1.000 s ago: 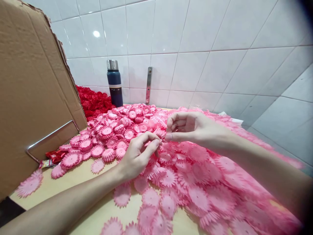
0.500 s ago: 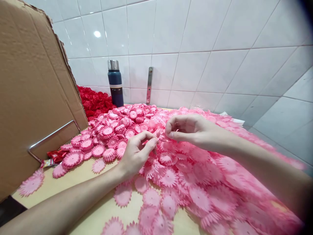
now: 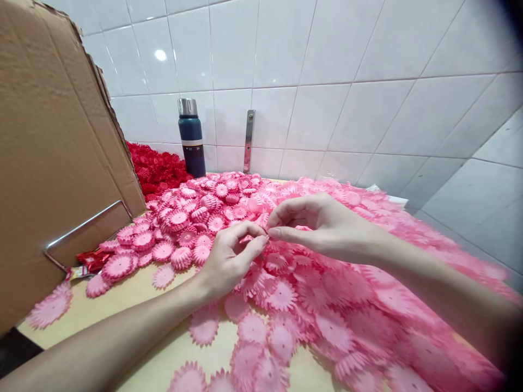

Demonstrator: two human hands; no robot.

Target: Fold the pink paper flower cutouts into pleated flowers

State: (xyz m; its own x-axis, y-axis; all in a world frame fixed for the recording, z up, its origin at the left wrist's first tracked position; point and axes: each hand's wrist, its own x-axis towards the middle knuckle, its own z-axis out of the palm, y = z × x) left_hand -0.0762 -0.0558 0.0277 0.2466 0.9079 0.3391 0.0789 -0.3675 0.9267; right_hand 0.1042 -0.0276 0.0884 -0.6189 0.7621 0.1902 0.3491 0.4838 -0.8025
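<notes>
My left hand (image 3: 235, 253) is closed in a pinch above the heap, its thumb and forefinger pressed together. Coming from the right, my right hand (image 3: 304, 223) also pinches, and the fingertips of both hands meet. Whatever they hold between them is too small or too hidden to name. Below and around both hands lies a big heap of pink scalloped petal discs (image 3: 281, 294), many with a small hole in the middle. Behind my left hand, smaller cupped pink petal pieces (image 3: 177, 220) are piled up.
A cardboard box (image 3: 61, 152) stands at the left, with a metal wire handle (image 3: 87, 231) and a red wrapper (image 3: 93, 258) beside it. Red petal pieces (image 3: 157, 169) and a blue bottle (image 3: 192, 139) are at the back. A metal bracket (image 3: 249, 141) is before the tiled wall (image 3: 327, 49).
My right hand has moved left and slightly down, closing the gap so its fingertips now touch those of my left hand. My left hand has barely moved.
</notes>
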